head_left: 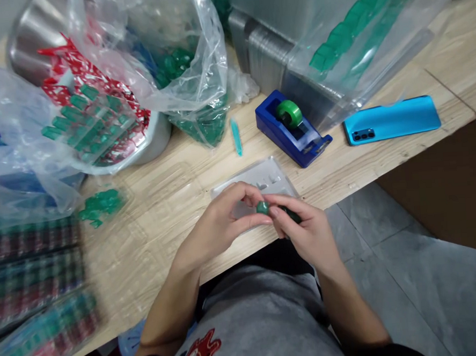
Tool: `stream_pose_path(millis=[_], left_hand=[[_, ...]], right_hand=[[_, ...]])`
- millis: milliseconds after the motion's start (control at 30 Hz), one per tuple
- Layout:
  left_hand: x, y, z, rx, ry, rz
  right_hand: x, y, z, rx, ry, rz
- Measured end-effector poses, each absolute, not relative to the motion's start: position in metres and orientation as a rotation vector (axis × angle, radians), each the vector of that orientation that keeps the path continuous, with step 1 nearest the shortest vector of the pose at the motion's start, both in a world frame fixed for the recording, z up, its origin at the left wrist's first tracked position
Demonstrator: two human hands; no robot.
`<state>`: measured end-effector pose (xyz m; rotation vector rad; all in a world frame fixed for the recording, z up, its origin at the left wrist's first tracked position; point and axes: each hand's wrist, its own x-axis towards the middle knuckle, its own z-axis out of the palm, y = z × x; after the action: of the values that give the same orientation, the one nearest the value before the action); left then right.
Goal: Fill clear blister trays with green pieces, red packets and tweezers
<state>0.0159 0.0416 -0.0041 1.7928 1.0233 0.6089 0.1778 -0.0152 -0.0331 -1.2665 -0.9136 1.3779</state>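
Above the table's near edge, my left hand [228,213] pinches a small, glossy green plastic piece [263,207] between thumb and forefinger. My right hand [305,225] meets it from the other side, its thumb and forefinger against the same piece. A dark green piece [292,214] is held in my right hand, mostly covered by the fingers; whether it joins the lighter one I cannot tell. Under my hands lies a clear plastic blister tray [275,170] with moulded hollows, partly hidden.
Beyond the hands are a blue tape dispenser [276,116], a turquoise stick-like piece [236,138] and a blue phone [393,120]. A white bucket [159,140] of red and green pieces stands left, near green-filled bags [202,118]. Packed trays [35,287] fill the near left; stacked clear plastic [271,55] stands behind.
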Motion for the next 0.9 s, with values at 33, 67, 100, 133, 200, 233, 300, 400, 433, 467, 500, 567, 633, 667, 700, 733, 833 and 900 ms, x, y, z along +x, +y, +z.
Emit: stream_pose_path(millis=[33,67,100,133,200,233,300,400,433,467,500,567,633,667,700,733,833,900], left_hand=[[0.017,0.043,-0.003,1.771,1.029,0.601],[0.018,0.045,-0.003,1.747,1.027,0.597],[0.018,0.047,-0.002,1.719,1.019,0.598],[0.018,0.048,-0.003,1.689,1.008,0.602],[0.017,0.05,-0.003,1.638,0.967,0.605],[0.017,0.05,-0.004,1.615,0.934,0.605],[0.017,0.051,-0.006,1.566,0.866,0.613],[0.017,0.055,-0.01,1.535,0.886,0.652],[0.018,0.058,-0.012,1.545,0.937,0.657],[0.018,0.062,-0.014,1.558,0.99,0.648],[0.018,0.066,-0.016,1.571,1.029,0.625],[0.019,0.076,-0.02,1.582,1.051,0.547],[0.02,0.084,-0.024,1.596,1.035,0.478],[0.021,0.088,-0.026,1.611,1.031,0.454],[0.022,0.09,-0.027,1.633,1.035,0.436],[0.023,0.091,-0.029,1.661,1.046,0.415],[0.026,0.094,-0.032,1.75,1.075,0.332],[0.028,0.096,-0.033,1.78,1.081,0.299]], right_hand=[[0.177,-0.014,-0.032,-1.242,-0.909,1.421],[0.177,-0.012,-0.031,-1.209,-0.887,1.462],[0.178,-0.011,-0.031,-1.166,-0.854,1.508],[0.179,-0.009,-0.031,-1.114,-0.816,1.566],[0.182,-0.007,-0.032,-0.983,-0.748,1.714],[0.184,-0.007,-0.033,-0.924,-0.723,1.78],[0.185,-0.005,-0.035,-0.861,-0.695,1.846],[0.181,-0.002,-0.037,-0.918,-0.638,1.794],[0.178,0.0,-0.038,-0.953,-0.602,1.777],[0.176,0.002,-0.039,-0.985,-0.56,1.771],[0.173,0.003,-0.04,-1.008,-0.52,1.776],[0.17,0.005,-0.04,-1.032,-0.457,1.795],[0.169,0.005,-0.04,-1.043,-0.431,1.815],[0.169,0.003,-0.039,-1.053,-0.427,1.829],[0.169,0.002,-0.039,-1.062,-0.423,1.846],[0.169,0.001,-0.038,-1.07,-0.417,1.863],[0.169,-0.003,-0.037,-1.088,-0.383,1.882],[0.168,-0.003,-0.037,-1.096,-0.364,1.871]])
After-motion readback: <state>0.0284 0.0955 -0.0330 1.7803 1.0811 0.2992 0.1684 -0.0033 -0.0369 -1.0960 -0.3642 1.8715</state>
